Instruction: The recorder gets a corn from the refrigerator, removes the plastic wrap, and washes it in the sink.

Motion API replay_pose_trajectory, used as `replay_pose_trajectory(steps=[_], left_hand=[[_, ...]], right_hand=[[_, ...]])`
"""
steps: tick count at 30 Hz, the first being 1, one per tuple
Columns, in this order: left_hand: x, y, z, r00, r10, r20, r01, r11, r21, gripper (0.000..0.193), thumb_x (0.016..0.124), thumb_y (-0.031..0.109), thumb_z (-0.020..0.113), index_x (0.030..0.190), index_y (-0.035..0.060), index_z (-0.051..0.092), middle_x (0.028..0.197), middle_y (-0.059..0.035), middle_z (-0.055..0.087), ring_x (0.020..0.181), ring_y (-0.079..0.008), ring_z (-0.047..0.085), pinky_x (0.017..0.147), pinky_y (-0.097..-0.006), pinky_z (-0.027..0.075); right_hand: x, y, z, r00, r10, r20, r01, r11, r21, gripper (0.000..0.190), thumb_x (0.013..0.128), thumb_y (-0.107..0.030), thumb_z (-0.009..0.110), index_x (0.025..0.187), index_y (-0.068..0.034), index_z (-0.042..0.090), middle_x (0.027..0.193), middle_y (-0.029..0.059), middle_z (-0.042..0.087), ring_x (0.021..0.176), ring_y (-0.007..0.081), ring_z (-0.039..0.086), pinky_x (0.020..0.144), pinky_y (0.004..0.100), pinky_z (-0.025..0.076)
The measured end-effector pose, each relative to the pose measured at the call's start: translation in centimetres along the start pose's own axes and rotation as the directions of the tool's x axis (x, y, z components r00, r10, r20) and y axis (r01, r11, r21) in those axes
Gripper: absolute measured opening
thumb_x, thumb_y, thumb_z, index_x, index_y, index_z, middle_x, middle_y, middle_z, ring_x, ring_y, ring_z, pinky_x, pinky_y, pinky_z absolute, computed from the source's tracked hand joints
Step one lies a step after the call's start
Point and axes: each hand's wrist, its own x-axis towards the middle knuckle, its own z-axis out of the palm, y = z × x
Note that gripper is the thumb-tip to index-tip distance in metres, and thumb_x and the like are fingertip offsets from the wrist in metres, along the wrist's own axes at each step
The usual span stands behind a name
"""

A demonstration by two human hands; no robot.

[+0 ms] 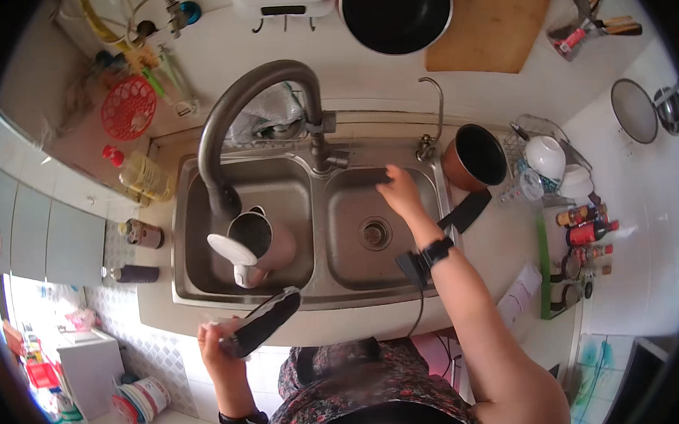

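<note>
My left hand [218,342] grips a long black object [267,324] with a pale edge, in front of the sink's near rim. Clear plastic shows at my fingers; what the object is, I cannot tell. Over the right basin [351,263], my right hand [400,191] reaches toward the far side, fingers apart and nothing visible in them. In the left basin [201,219] stands a pinkish electric kettle [278,244], its white lid [232,249] raised. The curved faucet's [211,132] spout end hangs just above and beside the kettle's mouth.
A brown pot [457,160] stands right of the sink, a dark flat object [469,212] beside it. Farther right are white bowls [545,156] in a rack and several sauce bottles [591,233]. At left stand an oil bottle [148,179] and a dark bottle [136,273].
</note>
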Motion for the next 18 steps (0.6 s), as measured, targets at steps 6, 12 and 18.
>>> replay_pose_trajectory(steps=[6,12,18], left_hand=[[1.6,-3.0,7.2,0.927,-0.143,0.348,0.092,0.983,0.16,0.004,0.077,0.003,0.061,0.078,0.0033,0.057,0.081,-0.0061,0.063,0.076,-0.017,0.061,0.079,-0.0313,0.047],[2.0,-5.6,12.4,0.845,-0.276,0.457,0.138,0.94,0.311,0.008,0.079,0.005,0.065,0.074,0.0049,0.059,0.078,-0.0041,0.063,0.072,-0.0107,0.059,0.065,-0.023,0.046],[1.5,-7.1,15.1,0.816,-0.377,0.438,0.262,0.917,0.302,0.01,0.085,0.011,0.06,0.077,0.0032,0.061,0.085,-0.0067,0.065,0.077,-0.0121,0.06,0.07,-0.0248,0.046]], right_hand=[[-8.1,6.3,-4.2,0.934,0.282,-0.218,-0.354,0.66,-0.662,0.053,0.073,-0.035,0.069,0.112,-0.004,0.051,0.111,0.0147,0.046,0.101,0.0323,0.052,0.081,0.0431,0.048],[-8.5,8.2,-5.1,0.887,0.382,-0.261,-0.463,0.741,-0.487,0.049,0.071,-0.019,0.071,0.107,0.004,0.047,0.11,0.0205,0.04,0.094,0.0369,0.055,0.074,0.0397,0.052],[-13.6,10.8,-9.3,0.814,0.371,-0.447,-0.533,0.783,-0.32,0.034,0.069,-0.004,0.061,0.098,0.005,0.045,0.102,0.0253,0.043,0.088,0.0448,0.056,0.077,0.0476,0.048]])
